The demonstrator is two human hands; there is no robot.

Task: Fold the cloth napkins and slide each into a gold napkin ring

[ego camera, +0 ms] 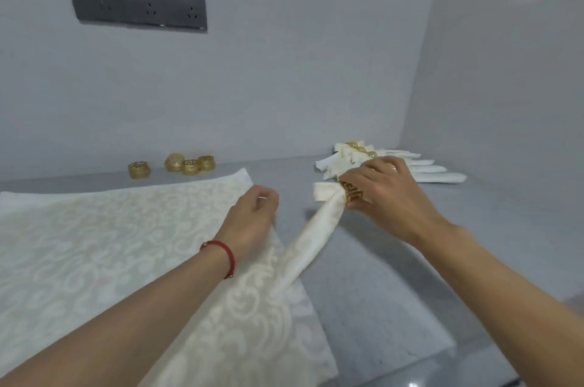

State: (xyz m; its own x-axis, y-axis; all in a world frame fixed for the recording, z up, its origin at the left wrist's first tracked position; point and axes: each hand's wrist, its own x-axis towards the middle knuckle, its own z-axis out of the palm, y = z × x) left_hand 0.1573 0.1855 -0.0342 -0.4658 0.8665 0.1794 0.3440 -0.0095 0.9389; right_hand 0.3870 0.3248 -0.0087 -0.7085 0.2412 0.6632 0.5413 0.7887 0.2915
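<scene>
- Grey counter (pixel 363 276) against a pale wall, dark socket panel (pixel 139 1) up left.
- I see my right hand (pixel 388 200) gripping the gold ring (pixel 351 192) around a rolled napkin (pixel 311 238), whose short end pokes out left of the ring.
- Left hand (pixel 252 216) loosely curled, holding nothing, over the flat napkin (pixel 110 244).
- Spare rings (pixel 186 163) by the wall; finished napkins (pixel 423 165) just behind the right hand.

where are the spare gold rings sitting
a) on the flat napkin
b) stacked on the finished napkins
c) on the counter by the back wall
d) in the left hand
c: four loose gold rings stand on the grey counter against the back wall, beyond the flat napkin.
</scene>
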